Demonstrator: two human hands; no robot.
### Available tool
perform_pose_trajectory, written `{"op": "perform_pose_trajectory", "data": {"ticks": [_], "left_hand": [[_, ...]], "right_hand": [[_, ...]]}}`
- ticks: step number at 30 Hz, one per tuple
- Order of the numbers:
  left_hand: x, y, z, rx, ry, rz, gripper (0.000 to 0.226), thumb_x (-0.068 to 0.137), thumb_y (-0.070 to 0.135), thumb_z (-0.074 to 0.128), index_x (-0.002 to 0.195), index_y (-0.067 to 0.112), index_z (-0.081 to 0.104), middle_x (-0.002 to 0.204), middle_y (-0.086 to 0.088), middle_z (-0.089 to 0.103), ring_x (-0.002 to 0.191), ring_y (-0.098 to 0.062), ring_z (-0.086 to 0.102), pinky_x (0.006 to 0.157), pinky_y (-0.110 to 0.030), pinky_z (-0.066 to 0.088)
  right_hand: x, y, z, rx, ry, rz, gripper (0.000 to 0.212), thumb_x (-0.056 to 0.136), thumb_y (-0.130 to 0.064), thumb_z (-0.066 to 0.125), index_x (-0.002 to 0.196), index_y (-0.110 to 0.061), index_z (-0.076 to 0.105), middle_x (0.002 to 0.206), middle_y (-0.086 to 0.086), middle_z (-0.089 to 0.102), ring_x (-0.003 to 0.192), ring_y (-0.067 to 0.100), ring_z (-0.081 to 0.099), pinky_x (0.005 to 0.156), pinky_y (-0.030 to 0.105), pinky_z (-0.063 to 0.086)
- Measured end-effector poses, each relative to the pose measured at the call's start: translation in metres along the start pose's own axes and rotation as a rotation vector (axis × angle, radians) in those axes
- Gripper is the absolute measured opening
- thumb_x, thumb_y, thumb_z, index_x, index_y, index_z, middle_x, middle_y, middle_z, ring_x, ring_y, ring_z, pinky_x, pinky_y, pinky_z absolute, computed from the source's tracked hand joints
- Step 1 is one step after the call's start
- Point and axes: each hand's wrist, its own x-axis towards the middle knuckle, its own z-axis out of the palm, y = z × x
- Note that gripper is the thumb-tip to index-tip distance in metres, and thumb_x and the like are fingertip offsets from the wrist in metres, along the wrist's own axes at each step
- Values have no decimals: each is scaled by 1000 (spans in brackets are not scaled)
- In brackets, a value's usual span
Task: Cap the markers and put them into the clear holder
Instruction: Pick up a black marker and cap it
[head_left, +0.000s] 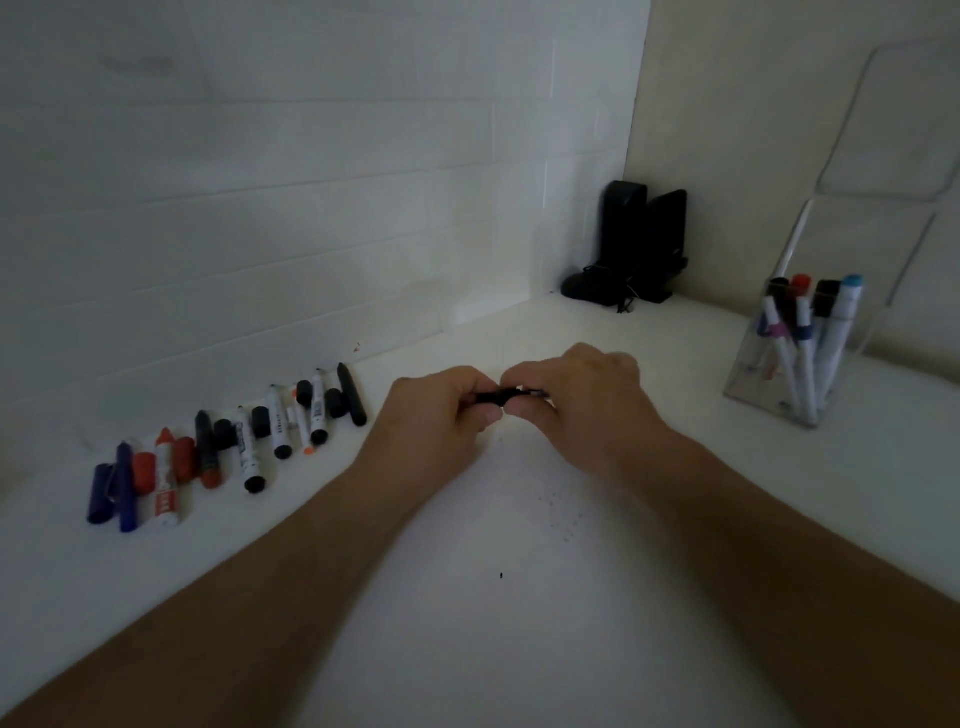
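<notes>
My left hand (441, 410) and my right hand (582, 395) meet over the middle of the white table, both closed on one black marker (498, 397) held level between them; most of it is hidden by my fingers, so I cannot tell cap from body. At the left lies a row of loose markers and caps (228, 441): blue, red, black and white ones. The clear holder (789, 358) stands at the right with several capped markers upright in it.
A white brick wall runs along the back of the table (498, 519). Black speakers (634, 249) stand in the far corner. A clear acrylic stand (883, 156) leans on the wall behind the holder. Small dark specks dot the table near my arms.
</notes>
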Motion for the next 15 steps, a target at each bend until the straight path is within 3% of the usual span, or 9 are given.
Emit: {"op": "perform_pose_trajectory", "data": {"ticks": [2, 4, 7, 10, 12, 15], "left_hand": [[0, 0, 0, -40, 25, 20, 19, 90, 36, 69, 108, 34, 63, 90, 16, 74, 81, 1, 65, 71, 0, 40], [-2, 3, 2, -95, 10, 62, 39, 89, 39, 69, 123, 36, 50, 92, 19, 71, 84, -1, 66, 75, -7, 43], [-7, 7, 7, -131, -44, 163, 62, 88, 41, 67, 140, 41, 32, 101, 22, 67, 89, 4, 64, 77, -14, 45], [-11, 9, 9, -49, -134, 268, 63, 91, 46, 62, 144, 46, 28, 106, 23, 63, 96, 5, 60, 81, -18, 48], [-12, 10, 10, 14, -182, 308, 62, 92, 50, 59, 145, 49, 26, 107, 25, 61, 98, 5, 58, 87, -24, 50], [-14, 12, 10, 25, -195, 326, 58, 93, 50, 57, 144, 49, 28, 106, 26, 59, 100, 5, 56, 90, -26, 50]], "right_hand": [[-2, -2, -9, -107, 2, -21, 27, 101, -53, 42, 122, -47, 58, 96, -13, 66, 104, 19, 50, 89, 44, 32], [0, -2, -17, -135, 9, -14, 24, 102, -48, 44, 119, -43, 60, 95, -10, 64, 104, 21, 48, 86, 44, 34], [9, 14, -40, 17, 151, 64, 19, 100, -39, 53, 113, -34, 66, 100, -8, 65, 100, 21, 50, 85, 41, 40], [11, 41, -94, 255, 459, 155, 19, 94, -21, 64, 113, -16, 68, 101, -7, 58, 91, 12, 52, 81, 22, 39], [5, 63, -133, 191, 587, 212, 21, 93, -18, 65, 114, -14, 65, 101, -7, 59, 89, 10, 54, 75, 14, 37], [-5, 101, -171, 63, 651, 277, 14, 94, -18, 62, 108, -14, 62, 97, -2, 63, 90, 19, 62, 79, 24, 47]]}}
